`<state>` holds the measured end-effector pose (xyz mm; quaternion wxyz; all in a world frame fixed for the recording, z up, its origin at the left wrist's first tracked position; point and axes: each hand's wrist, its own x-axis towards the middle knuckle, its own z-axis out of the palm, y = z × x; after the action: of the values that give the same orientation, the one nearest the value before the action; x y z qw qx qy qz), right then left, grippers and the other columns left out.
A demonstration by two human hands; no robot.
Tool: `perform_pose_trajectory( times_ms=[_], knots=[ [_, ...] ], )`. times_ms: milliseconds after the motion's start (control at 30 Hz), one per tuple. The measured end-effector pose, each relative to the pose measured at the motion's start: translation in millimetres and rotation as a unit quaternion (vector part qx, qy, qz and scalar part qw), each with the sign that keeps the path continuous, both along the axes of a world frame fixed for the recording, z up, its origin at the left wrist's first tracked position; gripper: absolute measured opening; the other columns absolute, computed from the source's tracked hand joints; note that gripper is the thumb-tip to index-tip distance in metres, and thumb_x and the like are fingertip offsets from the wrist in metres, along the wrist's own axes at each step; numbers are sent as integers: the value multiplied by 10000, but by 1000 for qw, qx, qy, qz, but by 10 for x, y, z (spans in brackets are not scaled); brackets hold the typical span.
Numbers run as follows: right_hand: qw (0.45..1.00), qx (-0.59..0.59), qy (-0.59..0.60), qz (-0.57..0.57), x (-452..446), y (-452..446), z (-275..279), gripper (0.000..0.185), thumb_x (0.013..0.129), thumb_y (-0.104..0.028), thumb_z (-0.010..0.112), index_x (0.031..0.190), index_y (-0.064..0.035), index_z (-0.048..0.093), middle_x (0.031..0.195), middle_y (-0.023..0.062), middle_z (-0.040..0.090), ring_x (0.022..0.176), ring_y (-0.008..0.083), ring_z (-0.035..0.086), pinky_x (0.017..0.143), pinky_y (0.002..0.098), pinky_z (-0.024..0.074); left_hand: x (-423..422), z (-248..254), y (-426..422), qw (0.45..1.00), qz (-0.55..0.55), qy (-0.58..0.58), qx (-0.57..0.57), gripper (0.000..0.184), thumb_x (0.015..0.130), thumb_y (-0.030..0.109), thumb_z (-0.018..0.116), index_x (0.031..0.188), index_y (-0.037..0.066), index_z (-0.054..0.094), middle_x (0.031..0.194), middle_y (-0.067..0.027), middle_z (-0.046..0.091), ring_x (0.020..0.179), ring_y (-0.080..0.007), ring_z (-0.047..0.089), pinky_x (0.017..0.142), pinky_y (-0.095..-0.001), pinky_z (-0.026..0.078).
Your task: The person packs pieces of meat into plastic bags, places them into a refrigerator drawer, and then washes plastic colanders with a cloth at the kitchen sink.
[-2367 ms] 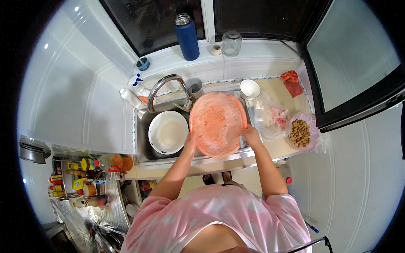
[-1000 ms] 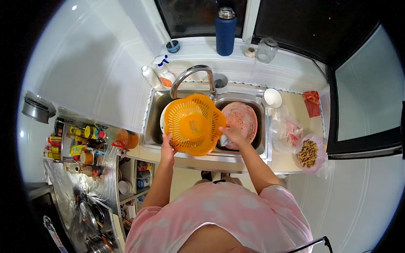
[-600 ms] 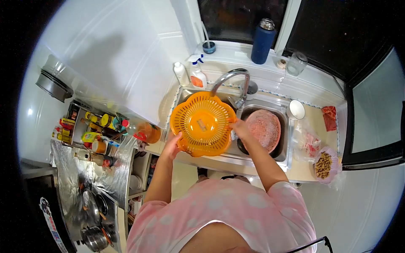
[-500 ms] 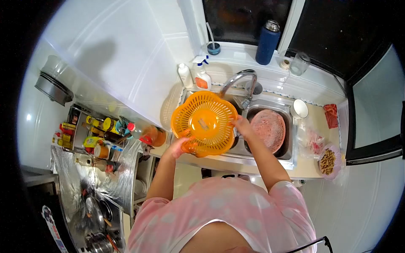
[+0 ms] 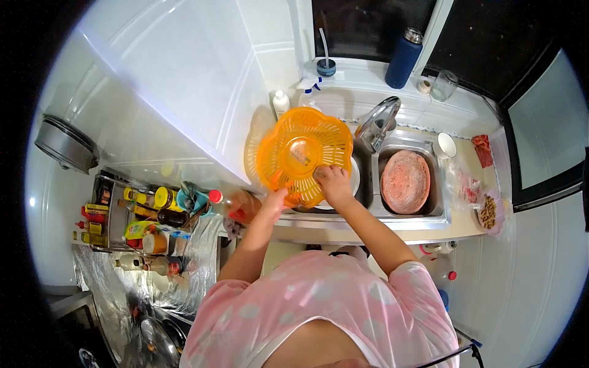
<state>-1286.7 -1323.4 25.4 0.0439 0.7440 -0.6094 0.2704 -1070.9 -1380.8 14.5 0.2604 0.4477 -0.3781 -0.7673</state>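
An orange plastic colander (image 5: pixel 305 127) with slotted sides is held tilted over the left sink bowl, its inside facing me. My left hand (image 5: pixel 274 203) grips its near left rim, thumb side up. Inside the colander, on the near right wall, my right hand (image 5: pixel 334 186) is closed with bent fingers. Under those fingertips shows a small greyish wad (image 5: pixel 319 174), too small to name surely. Behind the colander part of a white round dish (image 5: pixel 354 180) is visible in the left bowl. A pink basin (image 5: pixel 405 183) with foamy liquid fills the right bowl.
A chrome faucet (image 5: pixel 379 119) arches behind the colander. A white bottle (image 5: pixel 281 103) stands close to its back left. At right are a white bowl (image 5: pixel 445 145) and a dish of brown pieces (image 5: pixel 489 211). A red-capped bottle (image 5: pixel 236 204) is near my left forearm.
My right hand has left the colander's right rim and moved inside, onto its near right wall. The colander has turned and tilted more. The camera view has shifted slightly.
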Motion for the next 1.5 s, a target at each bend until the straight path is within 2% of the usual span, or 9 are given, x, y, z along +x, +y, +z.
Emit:
perform_pose_trajectory(
  times_ms=[167,267,400,600,800,1033,1133,1333,1500],
  knots=[
    [971,184,-124,-87,-145,-134,263,178,795,-117,542,960,-79,597,937,144,497,949,316,546,770,401,467,-53,-19,87,999,14,1,-36,543,810,110,491,1327,151,327,1158,-84,541,953,-262,606,708,-429,541],
    [978,24,-152,-141,-171,-489,293,225,796,-110,547,1015,-69,576,985,156,497,964,323,544,776,389,476,-100,32,215,999,-12,37,-34,548,796,53,478,1317,150,338,1139,-86,546,924,-260,612,702,-426,542],
    [988,-81,-111,63,213,-786,170,384,786,-94,563,1168,-71,525,1262,169,447,1148,337,459,992,377,361,-122,332,255,1000,14,19,-12,514,798,12,458,1300,88,379,1177,-107,542,995,-293,591,738,-459,532],
    [916,344,-105,179,403,-451,547,501,837,-219,560,1282,-23,436,1394,198,321,1307,355,277,1071,420,251,219,-44,-85,998,49,21,-15,539,797,1,448,1320,99,360,1224,-102,513,994,-288,595,758,-455,524],
    [997,46,-45,45,387,-784,142,538,868,-282,518,1287,36,404,1418,208,274,1326,369,230,1093,417,197,91,346,49,999,31,11,-28,496,786,3,459,1273,82,404,1165,-95,548,976,-283,603,750,-437,528],
    [940,175,-84,281,525,-517,71,509,872,-276,498,1293,-1,418,1379,171,358,1335,316,236,1096,406,186,188,62,-154,999,35,30,-24,555,772,-26,438,1307,99,362,1210,-103,506,987,-288,594,790,-446,514],
    [950,229,33,210,240,-506,104,513,853,-300,507,1278,-20,445,1360,138,387,1328,281,259,1086,406,197,237,29,-117,996,76,33,-41,575,768,-43,417,1321,100,343,1228,-108,498,1009,-290,587,811,-448,508],
    [978,-13,203,-33,-4,-620,355,496,824,-292,551,1245,-43,473,1289,94,457,1319,259,260,1065,487,205,181,67,-147,991,89,38,-87,599,774,-45,401,1346,106,308,1249,-112,487,1029,-291,580,816,-449,504],
    [996,66,-17,64,152,-535,162,458,813,-202,568,1226,-24,475,1240,149,470,1191,313,404,996,434,326,112,208,-234,979,159,-6,-125,437,816,-1,457,1248,61,444,1104,-67,555,947,-189,571,769,-348,494]
  ],
)
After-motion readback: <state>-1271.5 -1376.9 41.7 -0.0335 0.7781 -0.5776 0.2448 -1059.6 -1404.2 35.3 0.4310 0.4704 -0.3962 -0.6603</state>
